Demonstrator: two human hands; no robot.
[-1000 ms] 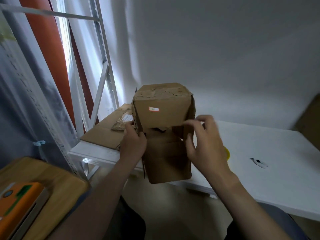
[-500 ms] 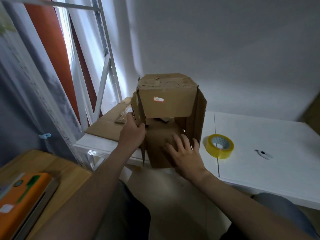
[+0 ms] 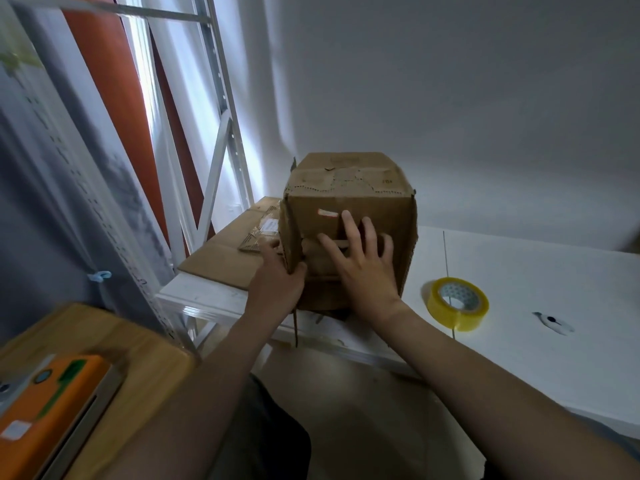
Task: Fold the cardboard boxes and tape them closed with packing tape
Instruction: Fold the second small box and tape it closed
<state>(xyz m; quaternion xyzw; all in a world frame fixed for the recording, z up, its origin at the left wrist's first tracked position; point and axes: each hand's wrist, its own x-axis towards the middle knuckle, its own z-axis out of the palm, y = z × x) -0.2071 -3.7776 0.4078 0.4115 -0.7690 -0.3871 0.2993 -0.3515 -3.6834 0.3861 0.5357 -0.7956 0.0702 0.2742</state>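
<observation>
A worn brown cardboard box (image 3: 349, 188) stands on the white table (image 3: 540, 271) at its front left edge, its flapped end facing me. My left hand (image 3: 277, 278) grips the box's left edge, thumb curled over the left side flap. My right hand (image 3: 360, 261) lies flat with spread fingers on the folded flaps, pressing them inward. A roll of yellow packing tape (image 3: 457, 303) lies on the table just right of the box.
Flattened cardboard (image 3: 221, 258) lies on the table's left end behind the box. A white metal rack (image 3: 214, 140) and grey curtain stand at left. A wooden surface with an orange device (image 3: 45, 410) sits lower left. A small dark-and-white object (image 3: 552, 322) lies at right.
The box has come down onto the table edge. My right hand moved up from the lower flap and now presses flat across the closed flaps; the right side flap has folded in.
</observation>
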